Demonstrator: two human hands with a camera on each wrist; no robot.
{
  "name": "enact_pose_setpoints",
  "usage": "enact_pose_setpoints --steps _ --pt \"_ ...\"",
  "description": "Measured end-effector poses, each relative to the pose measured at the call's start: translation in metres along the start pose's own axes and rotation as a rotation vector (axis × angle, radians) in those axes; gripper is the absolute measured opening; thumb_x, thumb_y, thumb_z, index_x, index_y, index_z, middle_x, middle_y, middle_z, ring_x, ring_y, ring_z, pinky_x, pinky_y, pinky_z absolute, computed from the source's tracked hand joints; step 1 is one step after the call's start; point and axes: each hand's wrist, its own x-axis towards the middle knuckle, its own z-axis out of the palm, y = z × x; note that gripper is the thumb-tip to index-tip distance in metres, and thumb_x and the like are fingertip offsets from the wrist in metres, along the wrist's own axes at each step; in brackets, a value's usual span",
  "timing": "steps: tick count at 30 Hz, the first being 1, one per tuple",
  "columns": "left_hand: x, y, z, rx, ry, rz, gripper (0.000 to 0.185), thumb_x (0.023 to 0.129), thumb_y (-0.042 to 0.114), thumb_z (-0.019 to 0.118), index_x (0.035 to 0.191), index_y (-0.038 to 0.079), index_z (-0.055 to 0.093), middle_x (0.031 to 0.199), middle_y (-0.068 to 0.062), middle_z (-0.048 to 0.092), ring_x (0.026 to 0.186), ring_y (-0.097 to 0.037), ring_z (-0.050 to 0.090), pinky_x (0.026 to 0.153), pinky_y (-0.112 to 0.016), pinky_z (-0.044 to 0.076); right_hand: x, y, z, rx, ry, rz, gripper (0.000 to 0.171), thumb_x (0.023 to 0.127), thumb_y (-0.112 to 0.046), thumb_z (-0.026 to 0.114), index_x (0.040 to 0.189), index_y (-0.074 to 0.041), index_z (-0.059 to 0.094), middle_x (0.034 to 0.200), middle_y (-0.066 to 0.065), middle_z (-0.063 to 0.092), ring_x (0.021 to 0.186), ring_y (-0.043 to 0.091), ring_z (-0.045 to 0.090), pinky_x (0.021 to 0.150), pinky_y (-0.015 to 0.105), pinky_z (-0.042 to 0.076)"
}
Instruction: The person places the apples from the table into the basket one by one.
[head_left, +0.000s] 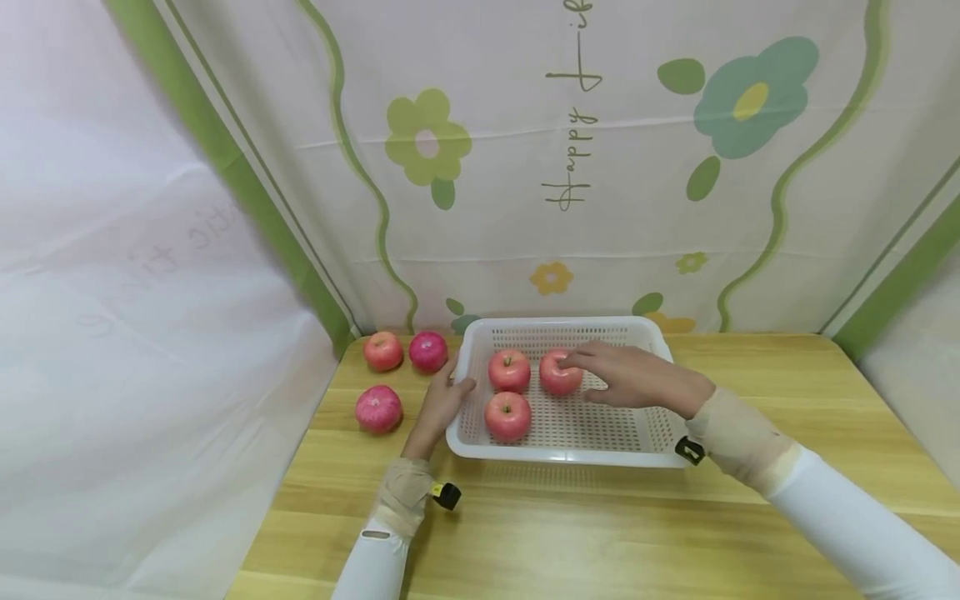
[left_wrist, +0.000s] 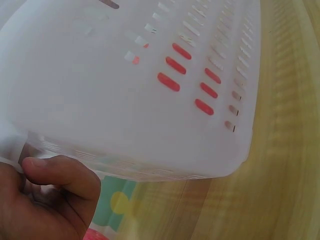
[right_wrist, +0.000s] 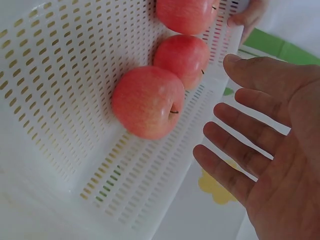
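Head view: apple (head_left: 558, 372) seemingly under right hand (head_left: 637, 377).

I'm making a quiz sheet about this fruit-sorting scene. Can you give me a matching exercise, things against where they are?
Things:
1. left hand
2. right hand
3. three apples
4. three pink-red fruits

Places:
A. on the wooden table, left of the basket
B. over the apple at the basket's back
C. inside the white basket
D. on the basket's left rim

Pairs: 1-D, 2-B, 3-C, 4-A
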Motion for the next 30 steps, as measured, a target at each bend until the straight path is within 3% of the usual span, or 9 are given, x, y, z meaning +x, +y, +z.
enact_pose_setpoints --steps 9,17,24,30 --pt "0.000 0.002 0.000 -0.003 -0.004 0.004 0.072 0.101 0.018 0.058 0.169 0.016 0.033 0.139 -0.028 0.065 0.115 -0.040 0.073 0.087 -0.049 0.066 -0.024 0.014 -0.004 0.035 0.110 0.036 0.054 0.095 -0.022 0.080 0.145 -0.012 0.063 0.147 0.011 0.064 0.140 0.036 0.057 0.111 0.058 0.052" --pt "-0.002 0.003 0.000 -0.011 -0.006 -0.015 0.073 0.102 0.019 0.058 0.169 0.021 0.032 0.143 -0.027 0.063 0.118 -0.040 0.072 0.088 -0.049 0.066 -0.049 0.028 -0.005 0.123 0.178 0.120 0.051 0.098 -0.020 0.076 0.146 -0.008 0.061 0.150 0.016 0.061 0.141 0.042 0.054 0.111 0.063 0.050" --pt "-0.002 0.002 0.000 -0.007 -0.002 -0.007 0.073 0.101 0.018 0.059 0.169 0.021 0.033 0.142 -0.028 0.064 0.116 -0.040 0.072 0.088 -0.049 0.066 -0.071 0.037 -0.002 0.231 0.276 0.229 0.053 0.100 -0.021 0.074 0.148 -0.005 0.058 0.146 0.021 0.061 0.124 0.042 0.064 0.097 0.064 0.056" --pt "-0.002 0.003 0.000 -0.002 -0.003 -0.012 0.073 0.102 0.020 0.058 0.169 0.023 0.032 0.141 -0.028 0.064 0.115 -0.039 0.073 0.087 -0.047 0.066 -0.084 0.044 0.009 0.314 0.343 0.346 0.053 0.104 -0.025 0.070 0.149 -0.002 0.055 0.150 0.024 0.055 0.128 0.046 0.059 0.097 0.066 0.055"
